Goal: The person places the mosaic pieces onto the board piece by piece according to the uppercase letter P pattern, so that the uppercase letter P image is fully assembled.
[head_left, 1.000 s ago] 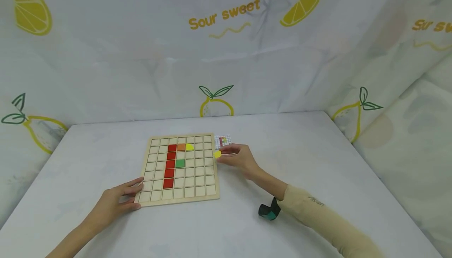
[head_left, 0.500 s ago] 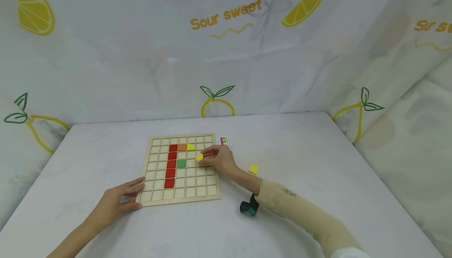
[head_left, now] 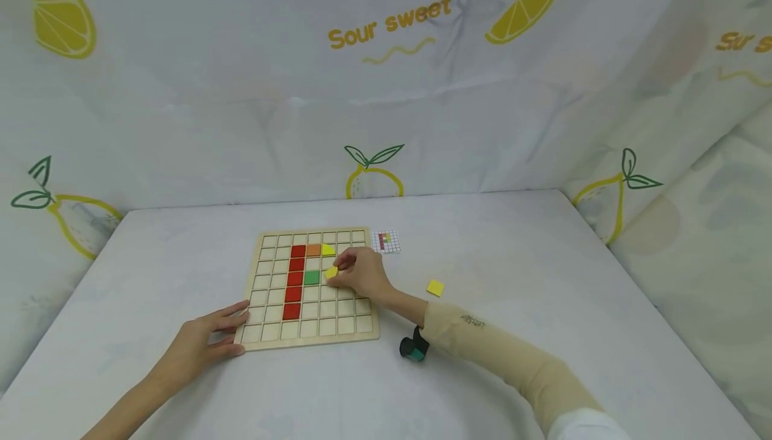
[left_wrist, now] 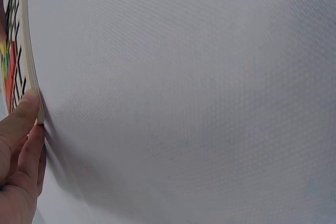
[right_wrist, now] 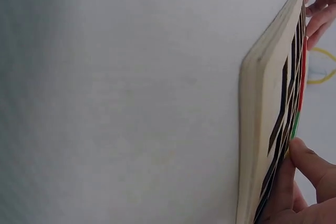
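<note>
On the table lies a square wooden grid board (head_left: 326, 327). A column of several red tiles (head_left: 294, 278) stands in it, with an orange tile (head_left: 313, 250) and a rounded yellow tile (head_left: 328, 250) beside its top. Lower down, a green tile (head_left: 311, 277) touches the column's right side. My right hand (head_left: 362, 272) pinches another yellow tile (head_left: 331, 272) between thumb and fingers, at the cell just right of the green one. Whether that tile is fully seated cannot be told. My left hand (head_left: 196, 343) holds the board's near left corner, thumb and fingers on its edges (left_wrist: 34, 77).
A small printed pattern card (head_left: 386, 241) lies by the board's far right corner. One loose yellow square tile (head_left: 435, 287) is on the table to the right. A black and green device (head_left: 415, 346) sits at my right wrist.
My right hand has moved left from beside the board to over its cells, carrying the yellow tile. The loose yellow square has come into sight. My left hand stays at the corner.
</note>
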Demonstrator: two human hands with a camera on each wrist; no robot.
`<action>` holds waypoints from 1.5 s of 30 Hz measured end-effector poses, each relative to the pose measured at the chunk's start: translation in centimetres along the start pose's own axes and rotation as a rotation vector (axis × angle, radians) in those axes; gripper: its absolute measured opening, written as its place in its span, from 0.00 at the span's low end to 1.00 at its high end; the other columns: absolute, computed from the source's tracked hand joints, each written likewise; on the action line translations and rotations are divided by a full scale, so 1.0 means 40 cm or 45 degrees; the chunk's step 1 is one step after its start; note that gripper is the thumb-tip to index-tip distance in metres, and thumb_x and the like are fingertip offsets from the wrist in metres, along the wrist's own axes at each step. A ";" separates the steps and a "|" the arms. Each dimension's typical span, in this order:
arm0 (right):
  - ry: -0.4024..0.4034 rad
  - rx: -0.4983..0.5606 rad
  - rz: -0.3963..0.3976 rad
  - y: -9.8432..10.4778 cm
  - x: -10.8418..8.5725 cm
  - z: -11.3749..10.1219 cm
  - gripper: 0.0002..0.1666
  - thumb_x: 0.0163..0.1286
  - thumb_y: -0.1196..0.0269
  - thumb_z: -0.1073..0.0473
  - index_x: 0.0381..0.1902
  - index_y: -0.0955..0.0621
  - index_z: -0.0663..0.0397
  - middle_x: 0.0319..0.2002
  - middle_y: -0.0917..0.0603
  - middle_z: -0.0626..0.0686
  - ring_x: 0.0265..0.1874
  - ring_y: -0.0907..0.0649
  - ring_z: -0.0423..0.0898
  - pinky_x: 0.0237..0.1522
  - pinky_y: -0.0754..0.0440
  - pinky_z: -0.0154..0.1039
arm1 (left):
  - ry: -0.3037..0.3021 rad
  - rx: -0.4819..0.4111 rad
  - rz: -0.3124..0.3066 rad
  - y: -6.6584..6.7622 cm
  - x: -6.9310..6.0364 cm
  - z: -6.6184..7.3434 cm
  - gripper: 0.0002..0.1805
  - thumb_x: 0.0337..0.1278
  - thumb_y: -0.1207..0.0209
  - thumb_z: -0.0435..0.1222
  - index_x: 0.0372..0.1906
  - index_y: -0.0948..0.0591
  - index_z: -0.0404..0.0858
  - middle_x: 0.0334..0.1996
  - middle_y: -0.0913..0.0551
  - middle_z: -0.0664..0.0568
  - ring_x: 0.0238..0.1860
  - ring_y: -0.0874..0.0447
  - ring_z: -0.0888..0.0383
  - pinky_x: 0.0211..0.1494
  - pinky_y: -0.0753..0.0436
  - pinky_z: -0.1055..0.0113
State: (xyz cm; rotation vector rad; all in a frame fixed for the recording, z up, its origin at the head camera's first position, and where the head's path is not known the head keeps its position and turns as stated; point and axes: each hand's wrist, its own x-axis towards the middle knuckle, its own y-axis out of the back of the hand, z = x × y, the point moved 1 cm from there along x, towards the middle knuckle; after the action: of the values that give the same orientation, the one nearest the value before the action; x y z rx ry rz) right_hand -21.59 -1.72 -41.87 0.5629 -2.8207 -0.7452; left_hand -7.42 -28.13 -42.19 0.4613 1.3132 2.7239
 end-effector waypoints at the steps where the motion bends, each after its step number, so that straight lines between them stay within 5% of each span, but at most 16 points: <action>1: 0.016 -0.020 -0.006 0.000 0.002 -0.002 0.15 0.48 0.23 0.65 0.32 0.17 0.64 0.29 0.16 0.54 0.25 0.21 0.38 0.30 0.19 0.23 | -0.003 0.002 0.003 0.000 -0.001 0.000 0.30 0.32 0.25 0.32 0.49 0.18 0.25 0.58 0.22 0.42 0.48 0.20 0.69 0.40 0.15 0.76; 19: 0.029 -0.093 -0.093 0.009 0.011 -0.012 0.14 0.50 0.24 0.65 0.33 0.18 0.64 0.31 0.15 0.56 0.28 0.21 0.40 0.30 0.21 0.22 | -0.002 0.029 -0.008 0.003 0.002 0.008 0.31 0.31 0.25 0.31 0.49 0.19 0.24 0.56 0.22 0.37 0.47 0.17 0.62 0.40 0.14 0.73; 45: 0.057 -0.174 -0.105 0.005 0.011 -0.026 0.12 0.52 0.25 0.64 0.29 0.17 0.64 0.30 0.16 0.55 0.27 0.23 0.38 0.29 0.23 0.23 | -0.012 0.010 0.006 0.000 0.001 0.000 0.31 0.31 0.25 0.31 0.49 0.18 0.25 0.56 0.22 0.38 0.47 0.20 0.69 0.41 0.15 0.76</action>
State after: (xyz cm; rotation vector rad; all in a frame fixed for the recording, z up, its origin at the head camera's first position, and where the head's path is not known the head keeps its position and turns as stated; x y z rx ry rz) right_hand -21.78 -2.18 -40.84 0.6671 -2.6944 -0.9205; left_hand -7.45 -28.13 -42.19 0.4780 1.3232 2.7179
